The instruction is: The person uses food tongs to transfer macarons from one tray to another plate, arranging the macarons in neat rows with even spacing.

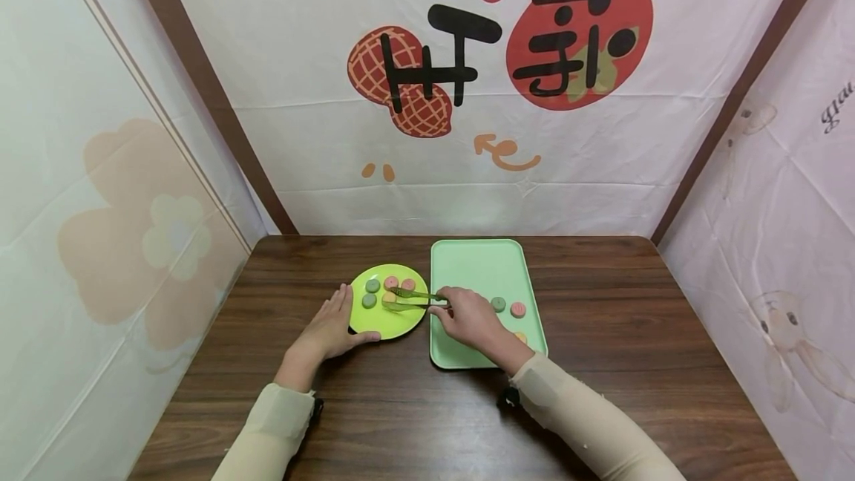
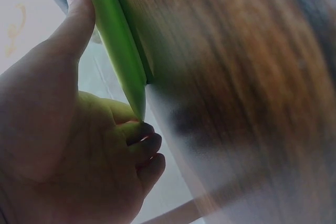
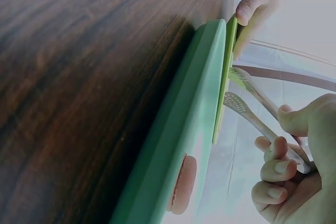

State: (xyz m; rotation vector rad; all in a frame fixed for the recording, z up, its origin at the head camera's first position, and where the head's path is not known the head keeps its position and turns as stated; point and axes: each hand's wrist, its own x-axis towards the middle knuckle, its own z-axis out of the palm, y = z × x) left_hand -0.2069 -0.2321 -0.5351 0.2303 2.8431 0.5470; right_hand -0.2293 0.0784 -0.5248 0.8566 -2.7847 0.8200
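My left hand [image 1: 329,326] rests against the left and near rim of a bright green plate [image 1: 397,326], thumb and fingers spread along the edge. In my right hand [image 1: 470,316] is a pair of metal tongs [image 3: 265,129], gripped by the handles. Over the plate, the tong tips stand apart on either side of a yellow macaron [image 1: 390,297]; whether they touch it I cannot tell. Around it on the plate lie two green macarons [image 1: 369,300] and two pink macarons [image 1: 408,285], one partly behind the tongs.
A mint-green tray [image 1: 477,266] stands right of the plate, under my right hand. On it lie a green macaron [image 1: 497,304], a pink macaron [image 1: 518,309] and a yellow macaron [image 1: 521,336] partly hidden by my wrist. Printed cloth walls [image 1: 401,206] enclose the wooden table [image 1: 601,318].
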